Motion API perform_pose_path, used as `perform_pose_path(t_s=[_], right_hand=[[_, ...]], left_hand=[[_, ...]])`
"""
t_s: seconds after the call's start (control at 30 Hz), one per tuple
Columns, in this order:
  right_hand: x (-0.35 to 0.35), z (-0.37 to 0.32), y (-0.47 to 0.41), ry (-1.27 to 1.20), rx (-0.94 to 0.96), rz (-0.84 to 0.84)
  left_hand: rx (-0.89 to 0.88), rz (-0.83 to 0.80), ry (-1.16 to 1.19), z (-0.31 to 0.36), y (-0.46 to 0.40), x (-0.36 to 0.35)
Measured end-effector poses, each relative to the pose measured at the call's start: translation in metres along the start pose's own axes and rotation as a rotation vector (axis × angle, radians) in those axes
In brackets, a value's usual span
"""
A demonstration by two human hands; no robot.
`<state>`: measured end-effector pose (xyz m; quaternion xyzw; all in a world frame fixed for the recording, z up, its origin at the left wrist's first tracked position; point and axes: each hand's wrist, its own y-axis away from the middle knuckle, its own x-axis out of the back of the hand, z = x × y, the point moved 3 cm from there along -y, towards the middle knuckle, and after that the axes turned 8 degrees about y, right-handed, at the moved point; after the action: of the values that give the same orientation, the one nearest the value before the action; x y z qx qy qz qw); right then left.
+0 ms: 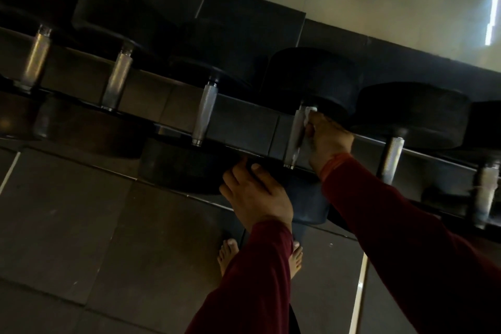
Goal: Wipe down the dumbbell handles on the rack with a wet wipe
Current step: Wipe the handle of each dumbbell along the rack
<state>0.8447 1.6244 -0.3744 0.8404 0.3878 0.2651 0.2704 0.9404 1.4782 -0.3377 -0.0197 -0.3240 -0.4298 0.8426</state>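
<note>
Left hand (254,192) nearest, fingers relaxed, braced on near weight head. Right hand (329,135) grips wet wipe (309,114) round centre-right dumbbell handle (295,135) on rack (244,119) — risk: wipe bunches, misses knurling.

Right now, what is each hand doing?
Left hand: open, resting on the black rubber dumbbell head.
Right hand: gripping the white wet wipe against the knurled steel dumbbell handle.
</note>
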Motion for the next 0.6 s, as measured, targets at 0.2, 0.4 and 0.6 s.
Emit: perform_pose_path(t_s=[0.2, 0.4, 0.6], right_hand=[[-0.012, 0.009, -0.024, 0.083, -0.037, -0.179], [-0.002, 0.006, -0.02, 0.041, -0.032, -0.046], [-0.001, 0.007, -0.024, 0.105, 0.015, -0.103]], left_hand=[[-0.002, 0.008, 0.004, 0.002, 0.0, 0.001], [-0.012, 0.012, -0.02, 0.001, 0.0, 0.001], [0.007, 0.009, -0.016, 0.002, 0.0, 0.001]])
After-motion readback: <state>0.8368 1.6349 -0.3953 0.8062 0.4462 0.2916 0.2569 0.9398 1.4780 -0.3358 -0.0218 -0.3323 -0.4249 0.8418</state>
